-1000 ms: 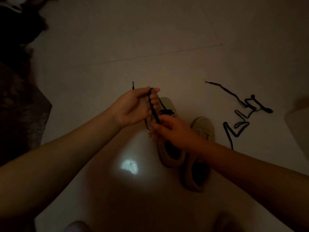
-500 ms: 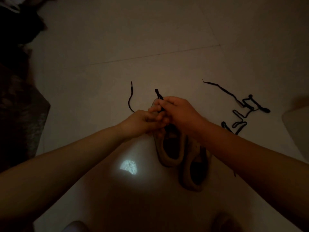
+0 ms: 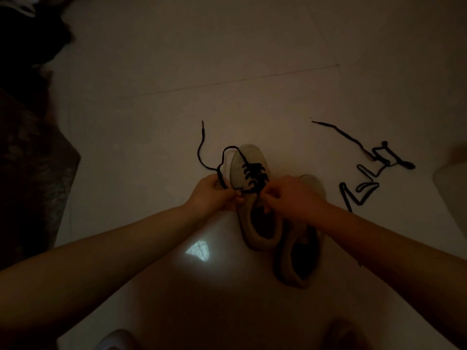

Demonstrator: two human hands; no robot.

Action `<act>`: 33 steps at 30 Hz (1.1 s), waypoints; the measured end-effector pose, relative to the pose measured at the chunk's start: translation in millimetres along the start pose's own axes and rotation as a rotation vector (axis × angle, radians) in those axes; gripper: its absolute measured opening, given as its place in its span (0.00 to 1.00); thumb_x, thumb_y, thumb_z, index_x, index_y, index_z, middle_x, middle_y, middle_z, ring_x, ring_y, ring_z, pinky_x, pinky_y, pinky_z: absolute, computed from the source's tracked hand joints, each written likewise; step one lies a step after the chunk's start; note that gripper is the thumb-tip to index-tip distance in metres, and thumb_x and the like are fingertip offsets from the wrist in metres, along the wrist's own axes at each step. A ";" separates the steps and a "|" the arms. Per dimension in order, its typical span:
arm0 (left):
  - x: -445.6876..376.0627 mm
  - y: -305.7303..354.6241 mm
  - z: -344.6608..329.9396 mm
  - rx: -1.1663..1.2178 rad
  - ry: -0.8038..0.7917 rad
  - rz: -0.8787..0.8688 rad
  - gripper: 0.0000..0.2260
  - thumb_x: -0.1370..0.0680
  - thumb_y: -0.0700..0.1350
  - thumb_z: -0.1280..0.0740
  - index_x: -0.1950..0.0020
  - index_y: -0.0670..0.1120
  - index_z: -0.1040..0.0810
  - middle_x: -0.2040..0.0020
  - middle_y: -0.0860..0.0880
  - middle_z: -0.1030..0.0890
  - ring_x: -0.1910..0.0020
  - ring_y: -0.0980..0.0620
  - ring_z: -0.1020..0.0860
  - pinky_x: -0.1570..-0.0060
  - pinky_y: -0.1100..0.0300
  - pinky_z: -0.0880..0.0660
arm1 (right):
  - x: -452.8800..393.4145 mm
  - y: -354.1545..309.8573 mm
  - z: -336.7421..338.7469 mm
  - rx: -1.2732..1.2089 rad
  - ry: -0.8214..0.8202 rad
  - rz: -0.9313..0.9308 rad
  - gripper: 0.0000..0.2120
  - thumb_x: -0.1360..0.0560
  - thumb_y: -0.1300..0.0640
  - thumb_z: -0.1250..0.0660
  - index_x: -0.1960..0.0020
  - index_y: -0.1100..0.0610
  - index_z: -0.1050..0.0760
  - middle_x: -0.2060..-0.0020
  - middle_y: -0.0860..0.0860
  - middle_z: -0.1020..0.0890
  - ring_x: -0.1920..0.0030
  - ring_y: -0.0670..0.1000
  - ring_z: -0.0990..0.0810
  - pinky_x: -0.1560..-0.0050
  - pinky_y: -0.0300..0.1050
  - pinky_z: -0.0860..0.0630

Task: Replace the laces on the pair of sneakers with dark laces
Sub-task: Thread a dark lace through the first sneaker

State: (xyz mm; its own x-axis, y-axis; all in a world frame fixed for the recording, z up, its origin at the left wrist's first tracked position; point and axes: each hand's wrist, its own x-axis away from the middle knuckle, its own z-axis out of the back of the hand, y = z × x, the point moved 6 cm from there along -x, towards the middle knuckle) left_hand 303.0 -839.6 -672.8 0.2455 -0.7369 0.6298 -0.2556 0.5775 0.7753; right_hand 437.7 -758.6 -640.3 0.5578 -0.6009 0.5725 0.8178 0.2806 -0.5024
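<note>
Dim light over pale floor (image 3: 151, 122). Far left, dark cloth heap (image 3: 30, 160). Left hand (image 3: 214, 194) curled, pinching one end of the dark lace (image 3: 254, 173); loose tail snaking up and away on the tiles. Left sneaker (image 3: 252, 198) laced most of the way, top eyelets seemingly left. Right hand (image 3: 290, 195) curled at the other side, grip hidden, can't call it. Second sneaker (image 3: 300, 253) just beside, apparently unlaced. Spare dark lace (image 3: 364, 188) lying well right, untouched. Roughly halfway.
</note>
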 end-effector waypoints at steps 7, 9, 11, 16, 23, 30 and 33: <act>-5.2 -3.2 -5.4 -0.151 0.047 -0.048 0.09 0.31 0.30 0.30 0.56 0.42 0.24 0.61 0.46 0.21 0.64 0.53 0.22 0.71 0.70 0.25 | -5.4 -1.9 -19.1 0.046 -0.099 -0.087 0.10 0.23 0.63 0.40 0.46 0.61 0.22 0.58 0.59 0.16 0.63 0.53 0.17 0.67 0.38 0.24; -5.2 -2.2 -6.1 -0.171 0.054 -0.083 0.10 0.31 0.31 0.28 0.56 0.43 0.23 0.62 0.48 0.21 0.64 0.54 0.22 0.70 0.69 0.25 | -6.3 -1.5 -21.9 -0.026 -0.114 -0.135 0.10 0.23 0.64 0.40 0.45 0.62 0.23 0.59 0.60 0.16 0.68 0.52 0.19 0.70 0.39 0.24; -6.3 -2.8 -5.4 -0.224 0.085 -0.117 0.10 0.31 0.33 0.27 0.59 0.46 0.24 0.63 0.49 0.21 0.64 0.54 0.22 0.67 0.66 0.24 | -4.5 0.4 -25.1 -0.151 -0.129 -0.187 0.11 0.22 0.65 0.42 0.43 0.62 0.25 0.58 0.61 0.16 0.74 0.49 0.21 0.73 0.37 0.25; -7.9 -0.8 -6.1 -0.368 0.114 -0.201 0.12 0.33 0.39 0.26 0.64 0.53 0.27 0.66 0.51 0.23 0.63 0.48 0.22 0.56 0.50 0.23 | -3.2 0.2 -28.9 -0.341 -0.130 -0.211 0.09 0.21 0.65 0.43 0.48 0.62 0.25 0.55 0.62 0.17 0.70 0.51 0.20 0.73 0.37 0.24; -11.7 5.5 -11.5 -0.590 0.029 -0.298 0.12 0.33 0.45 0.27 0.50 0.47 0.20 0.55 0.49 0.18 0.57 0.55 0.22 0.61 0.76 0.32 | -7.2 5.0 -33.5 -0.426 -0.121 -0.224 0.09 0.21 0.65 0.42 0.44 0.64 0.26 0.57 0.59 0.18 0.73 0.45 0.21 0.75 0.35 0.24; -7.5 12.5 -11.6 -0.800 0.045 -0.430 0.06 0.26 0.41 0.31 0.53 0.39 0.17 0.58 0.42 0.17 0.59 0.49 0.20 0.60 0.59 0.28 | -8.2 6.0 -34.3 -0.409 -0.132 -0.213 0.07 0.22 0.67 0.42 0.48 0.63 0.26 0.54 0.63 0.17 0.71 0.46 0.20 0.75 0.35 0.23; -7.1 12.3 -12.9 -0.842 0.035 -0.474 0.07 0.25 0.41 0.32 0.54 0.38 0.17 0.58 0.43 0.18 0.60 0.51 0.22 0.63 0.61 0.32 | -8.9 7.4 -34.8 -0.413 -0.129 -0.203 0.06 0.22 0.67 0.42 0.49 0.63 0.26 0.54 0.62 0.17 0.70 0.47 0.20 0.73 0.36 0.22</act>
State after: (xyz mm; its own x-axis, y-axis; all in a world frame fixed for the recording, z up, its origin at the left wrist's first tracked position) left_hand 310.2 -822.7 -667.1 0.1821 -0.9552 0.2333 0.6282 0.2955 0.7198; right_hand 433.9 -777.2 -671.7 0.4266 -0.5080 0.7483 0.8021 -0.1697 -0.5725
